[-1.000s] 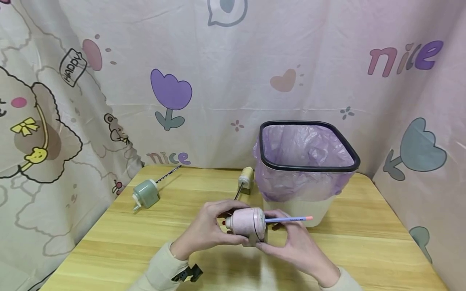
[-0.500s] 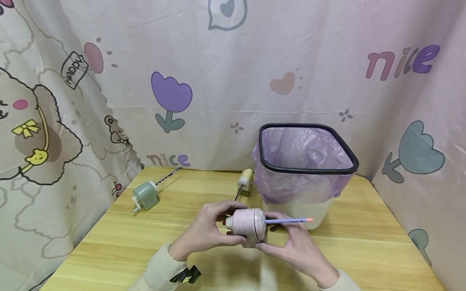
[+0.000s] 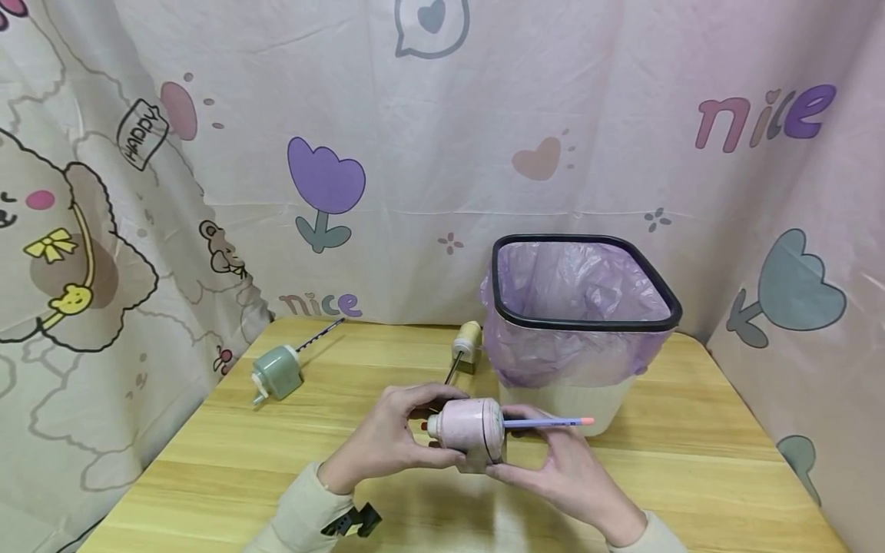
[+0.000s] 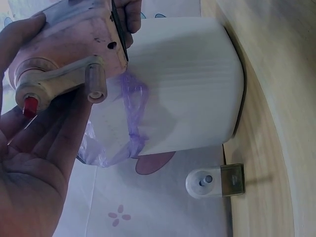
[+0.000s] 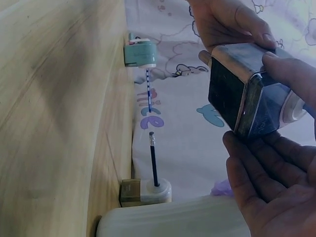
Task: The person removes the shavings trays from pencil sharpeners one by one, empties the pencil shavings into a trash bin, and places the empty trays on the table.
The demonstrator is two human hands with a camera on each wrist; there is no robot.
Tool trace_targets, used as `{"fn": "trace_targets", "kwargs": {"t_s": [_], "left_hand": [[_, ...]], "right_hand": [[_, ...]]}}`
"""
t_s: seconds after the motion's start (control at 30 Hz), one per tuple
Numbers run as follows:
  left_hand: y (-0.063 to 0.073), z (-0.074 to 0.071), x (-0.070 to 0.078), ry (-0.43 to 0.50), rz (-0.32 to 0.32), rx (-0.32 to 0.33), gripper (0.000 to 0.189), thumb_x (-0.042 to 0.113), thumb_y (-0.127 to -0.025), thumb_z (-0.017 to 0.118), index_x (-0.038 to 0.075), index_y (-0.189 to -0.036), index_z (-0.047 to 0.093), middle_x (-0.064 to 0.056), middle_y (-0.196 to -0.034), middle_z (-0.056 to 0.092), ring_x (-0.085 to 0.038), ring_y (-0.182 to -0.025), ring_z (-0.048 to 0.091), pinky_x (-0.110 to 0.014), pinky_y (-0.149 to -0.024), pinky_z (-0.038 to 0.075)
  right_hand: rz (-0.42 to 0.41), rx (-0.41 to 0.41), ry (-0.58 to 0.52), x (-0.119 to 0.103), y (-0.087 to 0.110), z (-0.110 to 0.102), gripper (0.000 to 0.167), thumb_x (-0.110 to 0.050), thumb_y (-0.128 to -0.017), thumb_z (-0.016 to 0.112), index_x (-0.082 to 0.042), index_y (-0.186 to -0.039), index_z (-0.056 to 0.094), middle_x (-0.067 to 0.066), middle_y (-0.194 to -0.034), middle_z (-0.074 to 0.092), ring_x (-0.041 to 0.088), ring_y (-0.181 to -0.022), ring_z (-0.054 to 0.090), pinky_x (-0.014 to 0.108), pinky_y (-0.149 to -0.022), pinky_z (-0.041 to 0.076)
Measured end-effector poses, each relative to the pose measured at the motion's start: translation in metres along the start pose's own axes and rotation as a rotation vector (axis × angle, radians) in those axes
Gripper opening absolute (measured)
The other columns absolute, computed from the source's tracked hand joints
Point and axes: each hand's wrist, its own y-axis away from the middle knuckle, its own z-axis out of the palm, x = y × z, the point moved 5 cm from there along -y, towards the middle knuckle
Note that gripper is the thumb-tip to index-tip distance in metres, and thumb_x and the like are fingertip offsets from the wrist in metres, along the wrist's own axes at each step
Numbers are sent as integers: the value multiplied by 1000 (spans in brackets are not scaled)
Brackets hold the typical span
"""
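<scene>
Both hands hold a pink crank pencil sharpener [image 3: 465,425] above the table, lying on its side. My left hand [image 3: 383,438] grips its back end, thumb on the near side and fingers behind. In the left wrist view the pale crank handle [image 4: 61,79] with a red tip hangs beside that palm. My right hand [image 3: 563,465] holds the front end, its thumb along the lower edge. From the front a lilac pencil [image 3: 549,422] with a pink end sticks out to the right. The right wrist view shows the sharpener's dark base [image 5: 227,94] facing the camera.
A green sharpener [image 3: 278,372] with a patterned pencil stands on the table [image 3: 228,461] at the left. Behind my hands is a yellow sharpener [image 3: 468,338] with a dark pencil. A bin [image 3: 560,403] with a purple liner stands at the back right, close to my right hand.
The head view has tipped up slightly, so the scene sits a little lower. Both hands keep their hold on the pink sharpener, and the pencil stays in it.
</scene>
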Motion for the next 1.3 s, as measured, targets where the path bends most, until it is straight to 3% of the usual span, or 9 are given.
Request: {"fn": "trace_targets", "kwargs": {"t_s": [0.33,0.83,1.3], "left_hand": [[-1,2,1,-20,43,-1,58,17,-79,97,14,-130,71,-4,-119,80,-8,-99,75,-29,-86,67],[-1,0,1,-28,61,-14,58,18,-79,97,14,-130,71,-4,-119,79,-7,-98,75,-29,-85,67],[-1,0,0,-29,57,-24,58,17,-79,97,13,-131,70,-5,-119,79,-7,-99,75,-28,-84,67]], "right_hand": [[-6,-11,32,-2,-1,-1,56,-47,-84,92,-40,-133,66,-27,-126,69,3,-120,68,36,-102,59],[-18,-24,-26,0,-2,-1,57,-43,-83,94,-39,-133,67,-26,-127,70,4,-119,68,33,-103,59],[-24,-12,22,-1,-2,-2,57,-44,-81,94,-40,-132,68,-28,-126,70,4,-119,69,36,-102,60]]}}
